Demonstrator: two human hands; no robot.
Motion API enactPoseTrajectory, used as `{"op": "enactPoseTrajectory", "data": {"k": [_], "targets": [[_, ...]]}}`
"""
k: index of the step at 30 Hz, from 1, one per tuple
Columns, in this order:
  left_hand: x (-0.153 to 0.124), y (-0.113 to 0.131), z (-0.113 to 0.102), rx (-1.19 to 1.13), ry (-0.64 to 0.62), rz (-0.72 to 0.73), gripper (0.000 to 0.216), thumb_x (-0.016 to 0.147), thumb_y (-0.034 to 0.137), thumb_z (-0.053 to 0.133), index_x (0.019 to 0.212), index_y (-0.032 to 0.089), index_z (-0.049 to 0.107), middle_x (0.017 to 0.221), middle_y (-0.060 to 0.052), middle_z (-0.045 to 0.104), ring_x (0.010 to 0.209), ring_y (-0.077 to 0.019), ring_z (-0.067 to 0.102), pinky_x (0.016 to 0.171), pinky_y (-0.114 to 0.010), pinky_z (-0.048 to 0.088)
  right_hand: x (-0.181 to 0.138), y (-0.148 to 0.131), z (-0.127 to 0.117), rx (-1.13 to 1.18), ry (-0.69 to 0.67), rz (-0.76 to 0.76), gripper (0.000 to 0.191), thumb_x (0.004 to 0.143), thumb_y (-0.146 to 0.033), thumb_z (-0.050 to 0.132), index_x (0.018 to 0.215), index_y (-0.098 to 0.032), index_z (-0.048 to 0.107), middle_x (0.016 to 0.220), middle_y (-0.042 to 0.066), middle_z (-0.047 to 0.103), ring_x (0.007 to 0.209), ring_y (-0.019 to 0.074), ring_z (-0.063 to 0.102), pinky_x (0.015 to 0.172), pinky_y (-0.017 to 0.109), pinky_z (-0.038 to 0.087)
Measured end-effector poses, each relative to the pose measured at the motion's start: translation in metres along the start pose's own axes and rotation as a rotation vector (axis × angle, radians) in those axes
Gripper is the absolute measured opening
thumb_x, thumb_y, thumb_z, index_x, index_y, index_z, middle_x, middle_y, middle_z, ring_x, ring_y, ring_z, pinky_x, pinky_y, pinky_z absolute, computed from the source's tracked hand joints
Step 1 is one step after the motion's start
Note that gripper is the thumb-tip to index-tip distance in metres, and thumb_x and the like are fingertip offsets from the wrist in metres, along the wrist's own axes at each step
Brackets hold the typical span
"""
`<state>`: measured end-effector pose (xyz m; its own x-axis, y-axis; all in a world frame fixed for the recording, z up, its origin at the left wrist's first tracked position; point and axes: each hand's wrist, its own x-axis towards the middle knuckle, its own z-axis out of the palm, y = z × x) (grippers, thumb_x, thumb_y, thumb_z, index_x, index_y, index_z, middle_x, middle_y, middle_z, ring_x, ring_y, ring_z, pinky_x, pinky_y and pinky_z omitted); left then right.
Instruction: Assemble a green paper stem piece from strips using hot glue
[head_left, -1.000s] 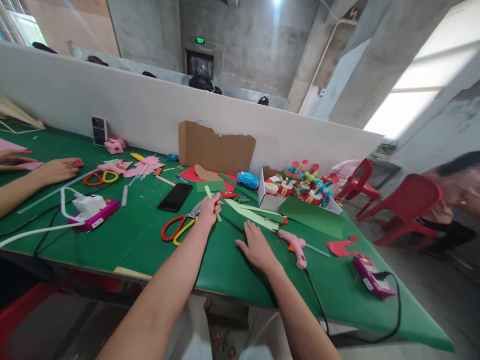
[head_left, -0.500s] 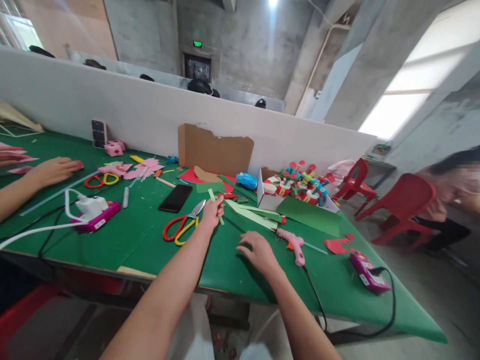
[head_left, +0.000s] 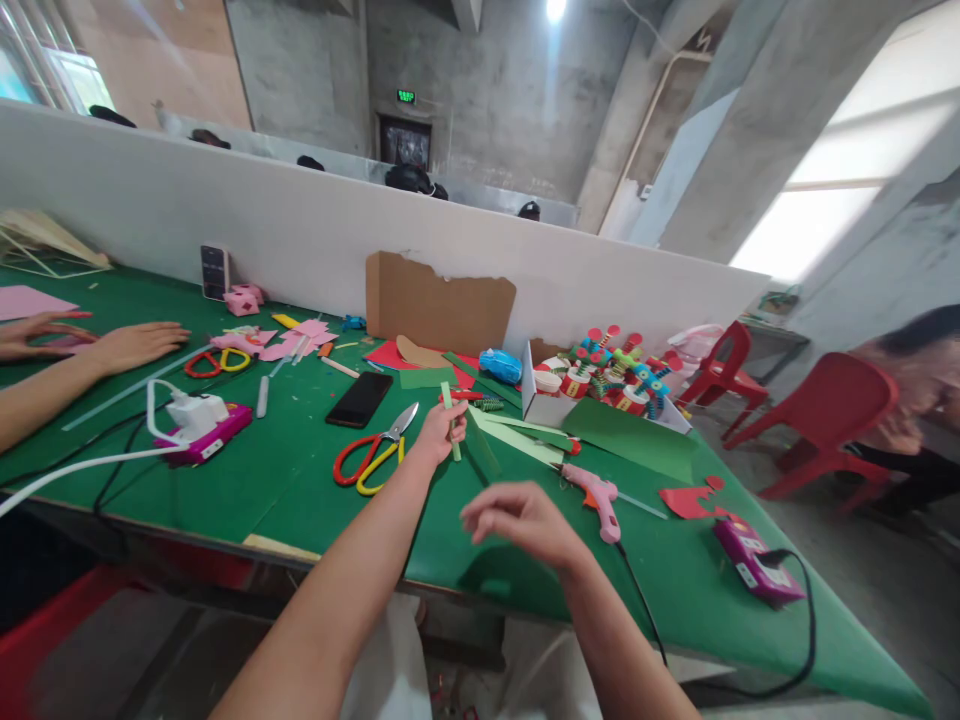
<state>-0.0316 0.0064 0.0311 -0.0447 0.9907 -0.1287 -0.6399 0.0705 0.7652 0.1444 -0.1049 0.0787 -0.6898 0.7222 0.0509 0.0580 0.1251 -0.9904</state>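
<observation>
My left hand point(head_left: 442, 432) is closed around a pale green paper strip point(head_left: 450, 400), which sticks out above and below the fingers. My right hand point(head_left: 517, 520) hovers over the front of the green table point(head_left: 300, 520), fingers bent and a little apart, with nothing visible in it. Left of my left hand lie scissors point(head_left: 367, 470) with one red and one yellow handle, their blades spread. More pale green strips point(head_left: 517, 435) fan out beyond my right hand. A pink hot glue gun point(head_left: 596, 495) lies to its right, with a glue stick out the back.
Behind stands a white box point(head_left: 547, 405) of colourful paper figures. A black phone point(head_left: 360, 398) lies to the left. Purple power strips point(head_left: 754, 560) and cords sit at both sides. A co-worker's hands point(head_left: 139, 345) rest at far left. A white partition point(head_left: 300, 220) borders the back.
My right hand has lifted off the table and turned, its fingers now pointing left. The left hand keeps its strip. The co-worker's hand has shifted and flattened. The view has tilted slightly.
</observation>
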Motion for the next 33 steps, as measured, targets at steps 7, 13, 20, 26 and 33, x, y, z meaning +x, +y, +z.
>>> {"op": "enactPoseTrajectory", "data": {"k": [7, 13, 20, 26, 33], "targets": [[0.001, -0.001, -0.004, 0.068, -0.075, 0.012, 0.041, 0.060, 0.033, 0.083, 0.066, 0.018, 0.045, 0.046, 0.009, 0.041, 0.032, -0.0021, 0.030, 0.037, -0.017, 0.015, 0.093, 0.039, -0.051, 0.377, 0.888, -0.124, 0.027, 0.059, -0.038, 0.083, 0.066, -0.019, 0.064, 0.061, -0.001, 0.065, 0.059, 0.0124, 0.061, 0.067, 0.028, 0.054], [0.001, -0.004, -0.001, 0.122, -0.139, 0.014, 0.042, 0.058, 0.041, 0.084, 0.067, 0.016, 0.052, 0.044, 0.009, 0.039, 0.033, -0.0022, 0.028, 0.036, -0.018, 0.015, 0.086, 0.069, -0.048, 0.382, 0.793, -0.019, 0.031, 0.069, -0.041, 0.076, 0.092, -0.023, 0.068, 0.081, 0.003, 0.073, 0.072, 0.0176, 0.068, 0.062, 0.029, 0.056], [-0.009, -0.004, 0.009, 0.301, -0.190, -0.040, 0.044, 0.055, 0.046, 0.087, 0.070, 0.014, 0.059, 0.044, 0.009, 0.040, 0.035, -0.0028, 0.029, 0.037, -0.019, 0.014, 0.084, 0.057, -0.047, 0.603, 0.371, 0.363, 0.031, 0.092, -0.040, 0.051, 0.080, -0.016, 0.065, 0.063, 0.002, 0.064, 0.050, 0.0098, 0.056, 0.048, 0.021, 0.049], [-0.013, -0.005, 0.011, 0.332, -0.193, -0.061, 0.046, 0.059, 0.047, 0.085, 0.062, 0.016, 0.052, 0.046, 0.006, 0.044, 0.035, -0.0021, 0.031, 0.038, -0.018, 0.013, 0.078, 0.051, -0.046, 0.667, 0.188, 0.313, 0.028, 0.083, -0.043, 0.065, 0.078, -0.016, 0.062, 0.054, -0.005, 0.051, 0.037, 0.0023, 0.029, 0.033, 0.013, 0.023], [-0.011, -0.004, 0.010, 0.264, -0.130, -0.040, 0.047, 0.064, 0.053, 0.081, 0.068, 0.017, 0.050, 0.047, 0.007, 0.043, 0.032, -0.0006, 0.023, 0.037, -0.017, 0.008, 0.085, 0.059, -0.035, 0.383, 0.499, 0.089, 0.038, 0.064, -0.050, 0.078, 0.070, -0.019, 0.057, 0.050, -0.007, 0.054, 0.036, 0.0034, 0.036, 0.032, 0.015, 0.028]]}}
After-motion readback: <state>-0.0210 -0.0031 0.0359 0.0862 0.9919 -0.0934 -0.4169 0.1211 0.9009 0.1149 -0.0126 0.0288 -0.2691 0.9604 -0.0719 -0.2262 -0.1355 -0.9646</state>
